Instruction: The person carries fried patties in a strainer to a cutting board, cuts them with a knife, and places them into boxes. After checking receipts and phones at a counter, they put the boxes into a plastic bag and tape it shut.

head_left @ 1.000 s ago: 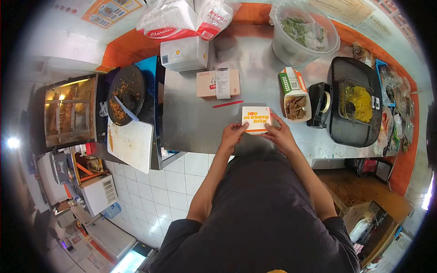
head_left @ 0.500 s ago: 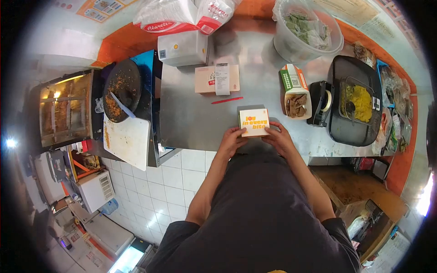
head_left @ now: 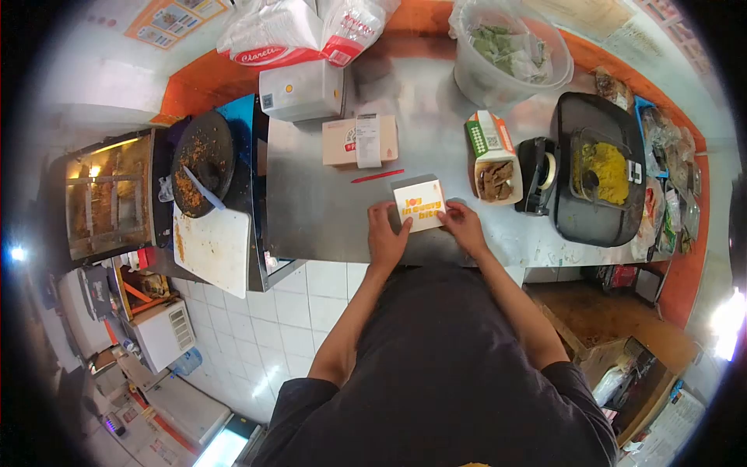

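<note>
A small white box (head_left: 420, 204) with orange and yellow lettering is near the front edge of the steel counter (head_left: 311, 210). My left hand (head_left: 387, 236) grips its left side, thumb against the box. On the right side, my right hand (head_left: 462, 226) pinches the lower corner. Behind the box lies a red pen (head_left: 378, 176), and beyond that a pinkish carton (head_left: 339, 143) with a paper slip (head_left: 368, 141) across it. An open green, white and orange carton (head_left: 489, 134) holding brown pieces (head_left: 496, 182) stands to the right, beside a black tape dispenser (head_left: 537, 177).
A black tray (head_left: 566, 212) bears a container of yellow food (head_left: 609, 173). Behind are a clear tub (head_left: 490, 92) with leafy packets and a white box (head_left: 299, 93). At the left, a knife (head_left: 204, 187) rests across a dark round plate (head_left: 222, 148) and white board (head_left: 210, 246).
The view has shifted slightly. The white box has turned a little between my hands, and my left hand's fingers now reach farther up along its left side.
</note>
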Demonstrator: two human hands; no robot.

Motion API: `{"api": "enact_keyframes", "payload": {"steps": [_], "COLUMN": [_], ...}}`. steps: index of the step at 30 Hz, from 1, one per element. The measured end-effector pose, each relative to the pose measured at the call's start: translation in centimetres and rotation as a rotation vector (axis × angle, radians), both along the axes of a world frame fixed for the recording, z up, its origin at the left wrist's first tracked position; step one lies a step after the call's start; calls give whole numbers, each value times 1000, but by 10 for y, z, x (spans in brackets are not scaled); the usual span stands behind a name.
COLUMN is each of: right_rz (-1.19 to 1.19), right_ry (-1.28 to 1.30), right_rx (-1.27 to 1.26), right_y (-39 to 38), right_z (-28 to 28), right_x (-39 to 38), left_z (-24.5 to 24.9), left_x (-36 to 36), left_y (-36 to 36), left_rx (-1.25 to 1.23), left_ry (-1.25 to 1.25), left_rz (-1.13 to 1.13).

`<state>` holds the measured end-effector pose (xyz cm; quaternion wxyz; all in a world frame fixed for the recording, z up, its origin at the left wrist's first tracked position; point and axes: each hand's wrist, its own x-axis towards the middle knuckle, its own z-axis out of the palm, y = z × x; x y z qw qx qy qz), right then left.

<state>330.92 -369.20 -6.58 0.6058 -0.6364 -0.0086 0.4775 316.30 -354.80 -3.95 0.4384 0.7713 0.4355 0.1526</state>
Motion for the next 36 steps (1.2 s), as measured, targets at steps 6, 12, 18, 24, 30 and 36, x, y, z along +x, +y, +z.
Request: {"api": "enact_keyframes", "payload": {"steps": [6, 12, 18, 24, 30, 36], "right_rz": [348, -77, -122, 366, 29, -23], "right_ry": [-625, -734, -647, -704, -577, -616], "right_rx": [326, 1325, 1407, 1661, 1463, 1337], "right_y": [17, 8, 2, 16, -1, -4], "right_z": [189, 361, 362, 355, 356, 349], "right_x": [12, -37, -43, -4, -24, -22], "left_z": [30, 17, 15, 16, 20, 20], "left_x": [24, 37, 34, 34, 34, 36], "left_y": [26, 25, 21, 20, 20, 19], "left_rx": [511, 386, 380, 344, 346, 319], "left_ry": [57, 31, 45, 61, 66, 94], "left_rz": [-654, -646, -601, -587, -583, -602]}}
